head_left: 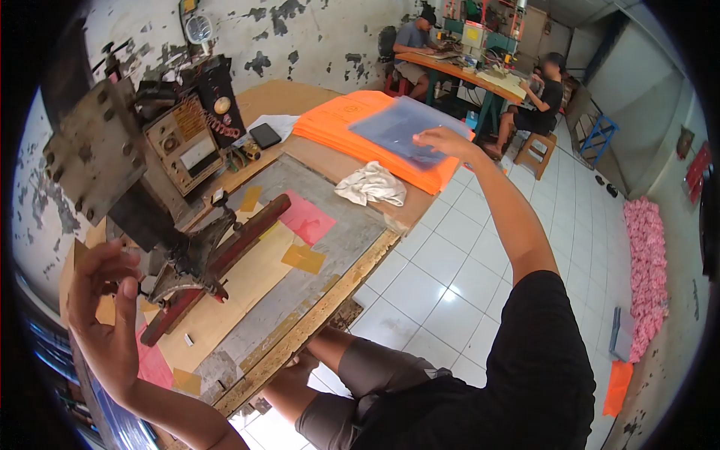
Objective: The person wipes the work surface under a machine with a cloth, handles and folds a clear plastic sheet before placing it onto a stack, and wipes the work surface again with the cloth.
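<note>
My right hand (444, 142) is over the near edge of a clear plastic sheet (397, 124), thumb and fingers pinched together at it. The sheet lies on a stack of orange sheets (330, 116). My left hand (109, 289) is raised beside the press, fingers curled and apart from the thumb, with nothing seen in it. Near it, the press head (187, 259) carries a dark red bar (217, 266) above a tan board (247, 281) on the grey metal plate (337, 217). Pink and yellow pieces lie around the board.
A crumpled white cloth (371, 184) lies between the plate and orange stack. Behind the plate are a control box (184, 146) and a black phone (265, 136). Two people sit at a far workbench (450, 66). Pink bundles (646, 277) line the right wall.
</note>
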A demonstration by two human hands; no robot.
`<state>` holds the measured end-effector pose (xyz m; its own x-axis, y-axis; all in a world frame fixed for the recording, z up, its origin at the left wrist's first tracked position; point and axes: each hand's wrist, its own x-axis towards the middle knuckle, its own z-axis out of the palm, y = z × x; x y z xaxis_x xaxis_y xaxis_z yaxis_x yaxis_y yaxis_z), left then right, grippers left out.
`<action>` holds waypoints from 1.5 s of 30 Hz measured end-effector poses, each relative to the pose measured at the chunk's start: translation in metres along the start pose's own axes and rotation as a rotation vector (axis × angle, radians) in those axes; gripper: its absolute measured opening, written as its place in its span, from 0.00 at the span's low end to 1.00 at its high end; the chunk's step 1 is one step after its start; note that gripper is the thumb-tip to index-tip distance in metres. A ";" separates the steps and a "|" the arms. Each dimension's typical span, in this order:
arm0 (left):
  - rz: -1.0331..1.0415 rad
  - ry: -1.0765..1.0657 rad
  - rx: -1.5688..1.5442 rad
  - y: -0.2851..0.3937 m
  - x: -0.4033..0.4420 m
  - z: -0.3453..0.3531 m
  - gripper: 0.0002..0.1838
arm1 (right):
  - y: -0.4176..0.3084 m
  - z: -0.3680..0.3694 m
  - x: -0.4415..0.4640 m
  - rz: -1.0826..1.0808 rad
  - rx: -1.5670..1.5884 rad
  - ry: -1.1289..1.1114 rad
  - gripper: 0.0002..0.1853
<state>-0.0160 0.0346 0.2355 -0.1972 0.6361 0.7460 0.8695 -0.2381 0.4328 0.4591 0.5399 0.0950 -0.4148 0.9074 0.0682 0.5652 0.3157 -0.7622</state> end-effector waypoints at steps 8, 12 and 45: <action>0.071 -0.237 -0.021 0.032 -0.023 0.010 0.27 | 0.170 -0.079 0.032 0.090 -0.136 0.709 0.25; -0.043 -0.324 -0.147 0.046 -0.050 0.026 0.31 | 0.180 -0.085 0.040 0.139 -0.124 0.728 0.31; -0.194 -0.070 0.674 -0.030 -0.303 0.088 0.34 | 0.080 -0.122 0.114 0.245 -0.379 0.516 0.27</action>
<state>0.0579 -0.0863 -0.0483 -0.3668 0.6723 0.6430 0.9174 0.3761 0.1301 0.5441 0.7021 0.1204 0.0965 0.9516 0.2918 0.8491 0.0743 -0.5230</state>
